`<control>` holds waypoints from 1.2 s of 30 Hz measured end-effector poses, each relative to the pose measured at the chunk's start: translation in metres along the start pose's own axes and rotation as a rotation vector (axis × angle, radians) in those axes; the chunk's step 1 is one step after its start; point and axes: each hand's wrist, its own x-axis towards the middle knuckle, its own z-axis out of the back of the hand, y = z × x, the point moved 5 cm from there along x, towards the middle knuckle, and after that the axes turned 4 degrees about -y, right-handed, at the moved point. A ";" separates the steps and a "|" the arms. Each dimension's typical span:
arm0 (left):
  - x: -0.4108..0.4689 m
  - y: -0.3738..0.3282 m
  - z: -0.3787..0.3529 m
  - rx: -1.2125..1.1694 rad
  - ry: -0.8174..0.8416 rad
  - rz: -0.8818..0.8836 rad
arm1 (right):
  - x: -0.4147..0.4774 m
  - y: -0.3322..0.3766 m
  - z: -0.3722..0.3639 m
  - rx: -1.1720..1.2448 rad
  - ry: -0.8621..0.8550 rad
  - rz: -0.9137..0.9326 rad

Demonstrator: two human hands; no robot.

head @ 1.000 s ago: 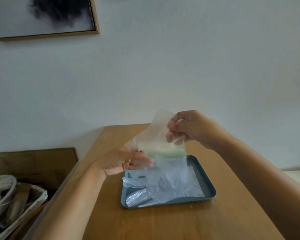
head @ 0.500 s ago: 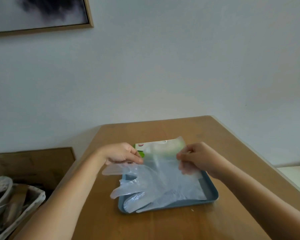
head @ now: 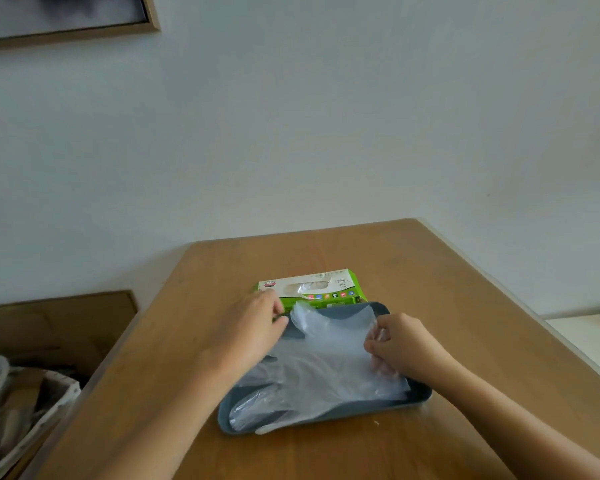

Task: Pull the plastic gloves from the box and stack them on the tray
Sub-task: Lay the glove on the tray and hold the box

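a clear plastic glove (head: 329, 341) lies spread on the stack of gloves (head: 257, 408) in the blue-grey tray (head: 420, 398), which sits on the wooden surface (head: 326, 452). the right hand (head: 404, 346) pinches the glove's crumpled right edge between thumb and fingers. the left hand (head: 253, 329) is palm down over the tray's left side, fingertips at the glove's far corner; whether they pinch it i cannot tell. just behind the tray lies the green-and-white glove box (head: 312, 289), its print too small to read.
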 end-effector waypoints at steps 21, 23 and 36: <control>-0.057 -0.004 -0.061 0.055 0.590 -0.136 | -0.013 0.002 -0.032 -0.620 0.354 0.510; -0.059 0.008 -0.051 0.093 0.642 -0.077 | -0.010 -0.002 -0.025 -0.650 0.385 0.468; 0.036 0.027 -0.019 -0.222 0.375 0.077 | 0.095 0.046 -0.008 -0.397 -0.024 0.459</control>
